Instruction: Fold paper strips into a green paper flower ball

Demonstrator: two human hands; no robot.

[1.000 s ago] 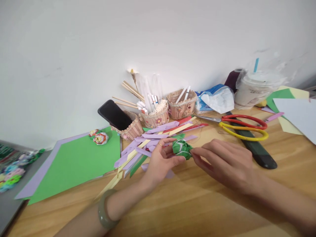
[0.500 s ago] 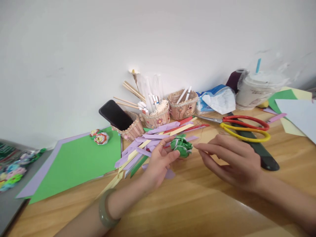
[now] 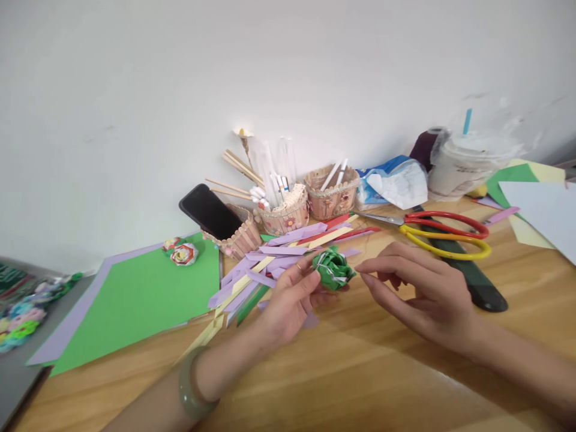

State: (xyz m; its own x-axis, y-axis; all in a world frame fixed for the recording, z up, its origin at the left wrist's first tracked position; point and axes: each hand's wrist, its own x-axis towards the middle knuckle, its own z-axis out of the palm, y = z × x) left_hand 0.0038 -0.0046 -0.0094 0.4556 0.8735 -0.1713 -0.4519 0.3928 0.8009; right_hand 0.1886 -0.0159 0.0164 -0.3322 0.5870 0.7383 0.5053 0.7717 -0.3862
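Note:
A green folded paper flower (image 3: 333, 268) with thin white edges sits in the fingers of my left hand (image 3: 292, 298), above the wooden table (image 3: 315, 372). Just right of the flower is my right hand (image 3: 423, 291). Its thumb and index fingertips are slightly apart, with nothing visible between them, and the other fingers are curled. Behind my left hand lies a pile of purple, yellow, red and green paper strips (image 3: 292, 234).
Green paper (image 3: 144, 300) with small paper flowers (image 3: 184, 254) lies left. Behind stand a phone (image 3: 210, 211) in a basket and another basket (image 3: 332, 195). Scissors (image 3: 443, 240) lie over a dark tool (image 3: 483, 285); a lidded cup (image 3: 468, 162) and paper sheets (image 3: 540, 207) are right.
The green flower has turned in my left hand, so its folded layers show more. My right hand has shifted slightly, its thumb and index fingertips still beside the flower.

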